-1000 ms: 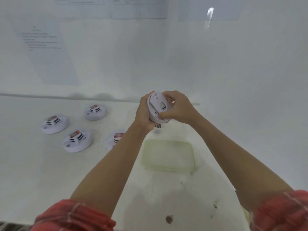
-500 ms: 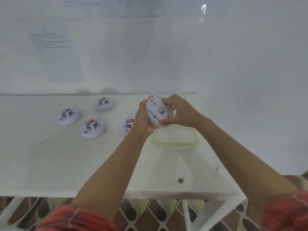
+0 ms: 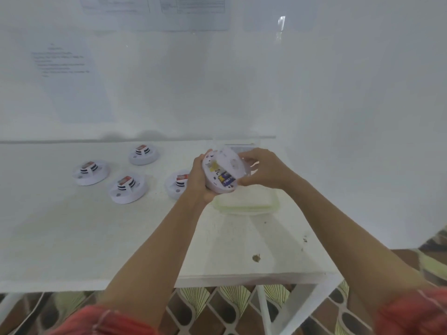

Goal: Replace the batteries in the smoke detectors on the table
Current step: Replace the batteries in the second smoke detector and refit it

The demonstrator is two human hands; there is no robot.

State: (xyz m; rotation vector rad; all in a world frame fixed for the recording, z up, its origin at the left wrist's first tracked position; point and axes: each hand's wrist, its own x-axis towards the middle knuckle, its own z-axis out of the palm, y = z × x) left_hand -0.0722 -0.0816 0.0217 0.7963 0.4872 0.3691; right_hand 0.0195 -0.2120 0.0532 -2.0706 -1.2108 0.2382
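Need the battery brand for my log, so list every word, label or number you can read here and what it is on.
No text is legible enough to quote.
Battery in the opened smoke detector: pale lettering on blue, too blurred.
Red labels on the four other detectors on the table: too small.
Sheet on the left wall: print blurred.
Sheets at the top: blurred.

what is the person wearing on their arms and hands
Nothing on the hands: the left hand and right hand show no gloves, rings or watch. The forearms are uncovered. The left sleeve and right sleeve are red with pale check lines, bunched near the elbows.
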